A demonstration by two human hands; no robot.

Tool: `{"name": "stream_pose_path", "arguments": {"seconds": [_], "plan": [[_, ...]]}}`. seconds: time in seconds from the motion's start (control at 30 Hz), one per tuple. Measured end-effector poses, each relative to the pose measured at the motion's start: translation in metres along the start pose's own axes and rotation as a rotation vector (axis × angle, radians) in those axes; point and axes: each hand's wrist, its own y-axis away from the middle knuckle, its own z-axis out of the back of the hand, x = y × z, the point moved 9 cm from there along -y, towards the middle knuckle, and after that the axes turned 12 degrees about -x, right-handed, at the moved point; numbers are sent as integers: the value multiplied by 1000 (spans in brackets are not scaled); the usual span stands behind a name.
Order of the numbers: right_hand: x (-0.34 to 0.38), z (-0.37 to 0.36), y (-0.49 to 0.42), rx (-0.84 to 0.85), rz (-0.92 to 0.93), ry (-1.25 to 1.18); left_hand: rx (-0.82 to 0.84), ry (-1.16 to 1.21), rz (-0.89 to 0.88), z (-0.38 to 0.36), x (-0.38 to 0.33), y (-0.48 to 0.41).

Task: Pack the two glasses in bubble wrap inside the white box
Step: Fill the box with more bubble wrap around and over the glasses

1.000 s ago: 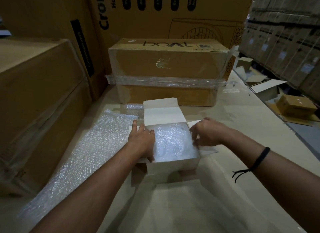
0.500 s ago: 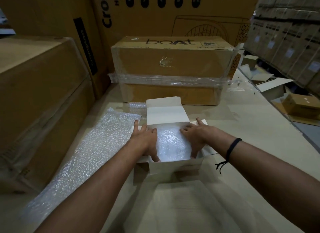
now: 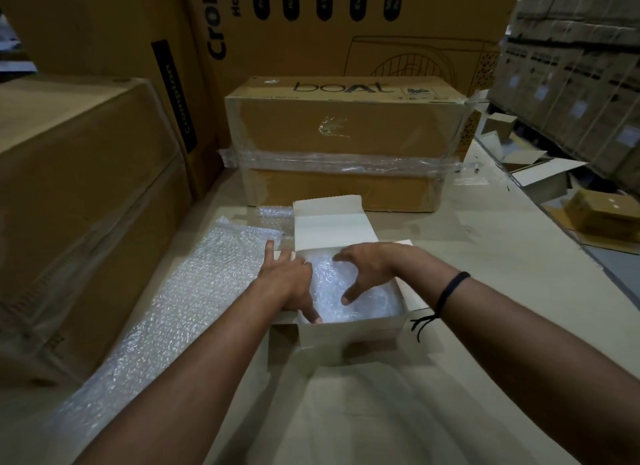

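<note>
Sliding in from the right flap (image 3: 414, 293), the right hand (image 3: 370, 270) arches, fingers spread and empty, over the bubble wrap (image 3: 367, 303) filling the white box (image 3: 349, 336) at lower centre. The left hand (image 3: 287, 284) stays flat on its left rim; the glasses are hidden, seemingly bedded, and the lid flap (image 3: 329, 222) is still up.

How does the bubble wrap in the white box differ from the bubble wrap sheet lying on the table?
The boxed wrap sits bunched inside the white box; the loose sheet lies spread flat on the table. The right hand spreads over the boxed wrap, not the loose sheet. The loose sheet looks far longer than the boxed wrap. Both are clear bubbled plastic.
</note>
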Motion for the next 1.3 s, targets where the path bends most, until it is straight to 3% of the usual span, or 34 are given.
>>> {"name": "stream_pose_path", "arguments": {"seconds": [0.2,0.37,0.43,0.53,0.67,0.8,0.97,1.17,1.3], "plan": [[3,-19,-1,-46,6,82,-35,-16,-12,-4,-3,0],[-8,-2,15,-156,16,-44,-28,83,-16,-2,2,2],[-18,7,25,-188,22,32,-64,165,-8,2,7,3],[-37,-3,37,-76,-31,241,-88,237,17,3,8,4],[-36,-17,38,-53,-11,371,-29,56,9,-6,-4,7],[-31,-24,37,-83,1,413,-83,-12,-8,-8,-7,6],[-29,-15,50,-73,-28,297,-151,68,-7,-3,-1,15],[9,12,82,-408,159,120,-529,284,-141,26,-9,65],[20,-9,90,-358,177,174,-431,285,-184,0,-19,80]]}}
